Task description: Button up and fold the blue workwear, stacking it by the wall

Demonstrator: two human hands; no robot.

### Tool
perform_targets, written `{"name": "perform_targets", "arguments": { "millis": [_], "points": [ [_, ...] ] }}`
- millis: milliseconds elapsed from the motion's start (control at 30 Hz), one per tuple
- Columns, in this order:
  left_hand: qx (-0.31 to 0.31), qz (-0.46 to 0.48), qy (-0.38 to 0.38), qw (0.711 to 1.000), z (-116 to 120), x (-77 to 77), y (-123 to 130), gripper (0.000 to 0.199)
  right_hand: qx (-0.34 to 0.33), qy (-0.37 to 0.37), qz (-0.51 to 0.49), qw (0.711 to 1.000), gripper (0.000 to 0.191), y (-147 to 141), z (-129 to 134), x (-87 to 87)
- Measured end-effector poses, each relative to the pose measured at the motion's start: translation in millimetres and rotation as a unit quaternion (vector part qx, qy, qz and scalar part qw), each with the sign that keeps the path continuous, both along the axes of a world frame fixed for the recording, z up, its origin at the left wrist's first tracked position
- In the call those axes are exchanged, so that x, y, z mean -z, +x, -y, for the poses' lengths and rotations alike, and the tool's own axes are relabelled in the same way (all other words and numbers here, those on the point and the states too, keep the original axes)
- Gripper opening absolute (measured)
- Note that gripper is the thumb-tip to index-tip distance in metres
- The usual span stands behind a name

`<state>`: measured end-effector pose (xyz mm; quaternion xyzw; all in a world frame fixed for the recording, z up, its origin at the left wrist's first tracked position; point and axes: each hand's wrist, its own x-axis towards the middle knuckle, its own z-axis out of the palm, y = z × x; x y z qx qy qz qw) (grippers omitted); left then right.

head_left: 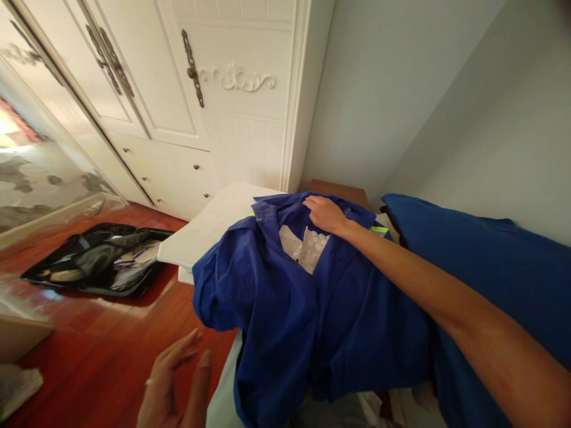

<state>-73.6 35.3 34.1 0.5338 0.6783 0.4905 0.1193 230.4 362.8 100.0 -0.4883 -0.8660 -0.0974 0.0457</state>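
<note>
Against creased, collared blue garment (pixel 276 303): curled right hand (pixel 323 214).

Two hands (pixel 156 392) (pixel 325 214); one blue garment (pixel 276 291); one suitcase (pixel 129 291); five drawer knobs (pixel 196 167)

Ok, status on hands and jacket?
Right hand on jacket, grip unclear. Left hand open, empty. Right forearm hides part of jacket; pillow alongside.

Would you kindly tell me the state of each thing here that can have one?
Blue cloth garment: neck open.
Left hand: open.
Right hand: touching the garment, grip unclear.
Black suitcase: open, holding things.
White scroll-carved wardrobe door: shut.
White drawers with dark knobs: shut.
</note>
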Motion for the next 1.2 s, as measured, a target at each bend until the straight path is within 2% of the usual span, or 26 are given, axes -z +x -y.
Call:
{"name": "perform_targets", "arguments": {
  "millis": [67,133,200,267,367,433,467,533,567,633,767,933,1067,1200],
  "points": [
    [0.122,-0.039,0.101,0.987,-30,-33.7,18,0.02,-0.017,0.013,-0.006,1.0,0.042,2,20,-8.3],
    [0.234,-0.058,0.154,0.958,-69,-59.2,39,0.025,-0.025,0.031,-0.026,0.999,0.039,7,44,-17.8],
    [0.332,-0.106,0.173,0.921,-113,-75.6,56,0.029,-0.013,0.023,-0.063,0.998,0.037,16,70,-27.9],
    [0.384,-0.202,0.149,0.889,-155,-84.2,67,0.034,0.032,-0.038,-0.111,0.993,0.034,28,94,-37.1],
    [0.471,-0.351,0.015,0.809,-201,-89.9,71,0.032,0.121,-0.195,-0.167,0.959,0.028,49,122,-44.6],
    [0.509,-0.406,-0.056,0.757,-216,-93.5,69,0.03,0.156,-0.3,-0.189,0.922,0.034,62,135,-43.5],
    [0.522,-0.42,-0.074,0.739,-220,-95.8,67,0.029,0.17,-0.351,-0.2,0.899,0.041,67,139,-41.4],
    [0.538,-0.425,-0.084,0.723,-223,-101.4,65,0.02,0.198,-0.432,-0.233,0.848,0.051,73,146,-35.3],
    [0.544,-0.42,-0.079,0.722,-223,-104.5,64,0.015,0.212,-0.458,-0.255,0.825,0.053,75,148,-32.0],
    [0.55,-0.397,-0.062,0.732,-223,-110.6,65,0.019,0.23,-0.477,-0.309,0.79,0.052,74,149,-26.3],
    [0.559,-0.328,-0.017,0.762,-224,-119.4,80,0.023,0.239,-0.443,-0.428,0.751,0.036,66,145,-19.6],
    [0.568,-0.307,-0.014,0.764,-239,-118.2,112,0.025,0.249,-0.428,-0.529,0.689,0.03,57,141,-15.4],
    [0.594,-0.201,-0.041,0.778,-262,-104.0,141,0.03,0.234,-0.367,-0.589,0.681,0.026,50,138,-19.0],
    [0.56,-0.063,-0.108,0.819,-286,-86.3,169,0.019,0.162,-0.272,-0.664,0.677,0.03,42,131,-25.9]
  ]
}}
